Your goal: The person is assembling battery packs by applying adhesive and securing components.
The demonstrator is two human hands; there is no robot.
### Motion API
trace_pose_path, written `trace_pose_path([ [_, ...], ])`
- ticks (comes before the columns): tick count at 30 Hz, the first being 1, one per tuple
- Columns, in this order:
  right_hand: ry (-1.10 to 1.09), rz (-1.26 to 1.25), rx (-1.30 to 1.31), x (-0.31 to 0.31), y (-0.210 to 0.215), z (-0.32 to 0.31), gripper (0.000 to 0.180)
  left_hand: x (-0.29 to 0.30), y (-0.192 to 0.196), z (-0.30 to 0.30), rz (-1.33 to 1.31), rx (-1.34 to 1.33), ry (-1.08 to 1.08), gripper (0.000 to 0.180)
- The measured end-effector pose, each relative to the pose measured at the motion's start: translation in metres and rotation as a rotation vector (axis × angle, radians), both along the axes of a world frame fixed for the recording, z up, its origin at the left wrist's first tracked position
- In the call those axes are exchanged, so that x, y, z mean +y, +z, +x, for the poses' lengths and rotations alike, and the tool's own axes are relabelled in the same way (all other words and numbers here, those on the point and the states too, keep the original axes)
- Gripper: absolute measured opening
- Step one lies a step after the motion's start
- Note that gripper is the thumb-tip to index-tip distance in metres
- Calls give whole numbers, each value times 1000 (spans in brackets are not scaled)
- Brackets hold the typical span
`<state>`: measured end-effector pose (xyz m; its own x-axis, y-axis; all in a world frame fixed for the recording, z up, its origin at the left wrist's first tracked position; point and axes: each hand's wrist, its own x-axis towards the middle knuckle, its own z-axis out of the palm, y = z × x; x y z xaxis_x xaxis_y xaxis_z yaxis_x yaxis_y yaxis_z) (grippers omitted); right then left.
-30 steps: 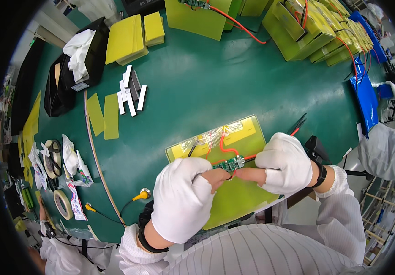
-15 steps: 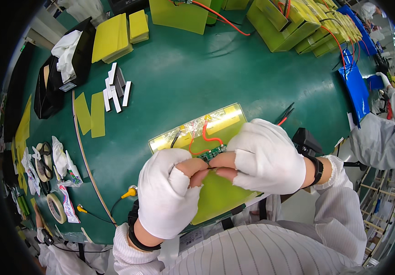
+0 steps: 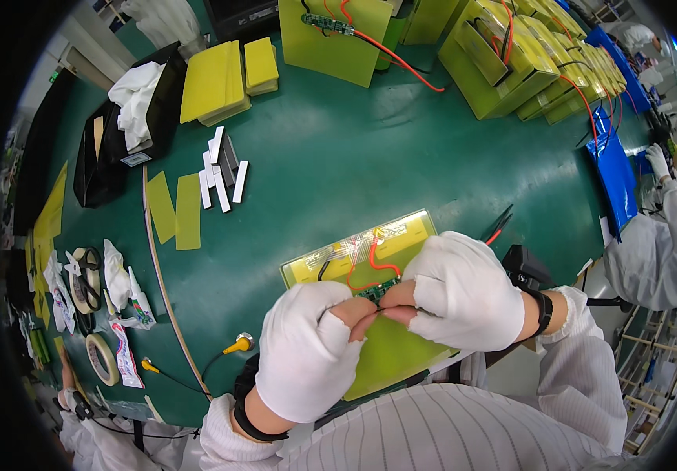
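Note:
A flat yellow-green pack (image 3: 401,361) lies on the bench in front of me, with clear tape along its far edge. On it is a narrow green circuit board (image 3: 376,291), joined by red wires (image 3: 374,253). My left hand (image 3: 312,345) and my right hand (image 3: 464,294) wear white gloves with bare fingertips. Both are closed, thumb and finger pinched, tips nearly meeting at the board's near edge. A tiny dark bit, perhaps a wire, shows between them; the fingers hide most of it. My right fingertip covers the board's right end.
Yellow sheets (image 3: 211,85), white-and-grey strips (image 3: 224,169) and a black bin (image 3: 152,125) stand left. Tape rolls (image 3: 102,359) and tubes (image 3: 126,357) lie nearer. More packs with red wires (image 3: 495,74) and a blue pouch (image 3: 613,177) are at far right. A co-worker (image 3: 656,251) is on the right.
The whole view has shifted, so the bench things sit lower and further right. Both hands keep their pinch at the board's near edge, the fingertips drawn slightly closer together.

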<state>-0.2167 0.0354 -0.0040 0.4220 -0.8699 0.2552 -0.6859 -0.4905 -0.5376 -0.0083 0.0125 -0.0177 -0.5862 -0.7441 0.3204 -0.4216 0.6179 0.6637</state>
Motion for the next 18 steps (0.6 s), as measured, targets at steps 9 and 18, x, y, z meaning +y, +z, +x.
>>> trace_pose_path([
  [9,27,-20,5,-3,1,-2,29,-1,1,1,-32,-23,-5,32],
  [18,193,-199,-51,0,-3,-14,35,0,1,2,-31,-30,1,33],
])
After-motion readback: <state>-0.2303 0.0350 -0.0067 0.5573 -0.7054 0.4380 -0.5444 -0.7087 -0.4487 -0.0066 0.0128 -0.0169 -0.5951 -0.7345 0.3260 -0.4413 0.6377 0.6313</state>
